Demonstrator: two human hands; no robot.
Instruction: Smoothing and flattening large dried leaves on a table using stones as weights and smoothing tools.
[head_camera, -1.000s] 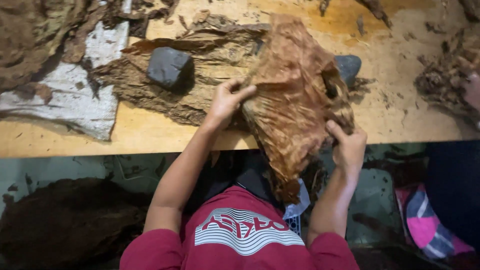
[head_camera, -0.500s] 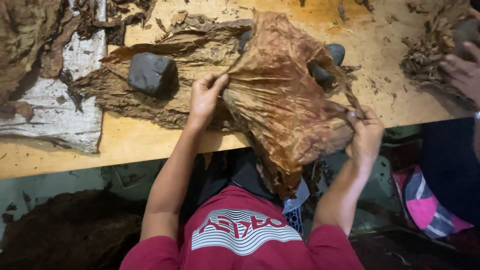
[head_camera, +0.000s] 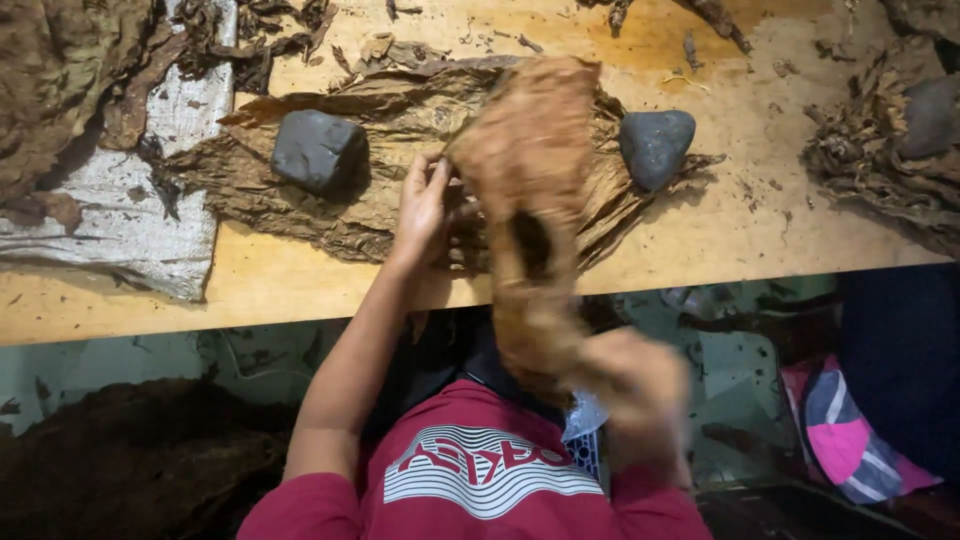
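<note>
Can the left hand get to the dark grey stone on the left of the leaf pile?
Probably yes: the left hand pinches the brown leaf, with only flat leaves between it and the dark grey stone.

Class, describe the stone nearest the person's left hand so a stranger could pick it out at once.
Start at the wooden table and find the flattened pile of brown leaves across its middle. Two dark stones sit on it; the one meant lies just left of the left hand. It is blockier and more angular than the rounder right stone.

Grey-white woven sack (head_camera: 130, 215) — flat on desk (head_camera: 700, 240), well left of left hand (head_camera: 420, 205); no labels, signs, screens.
</note>
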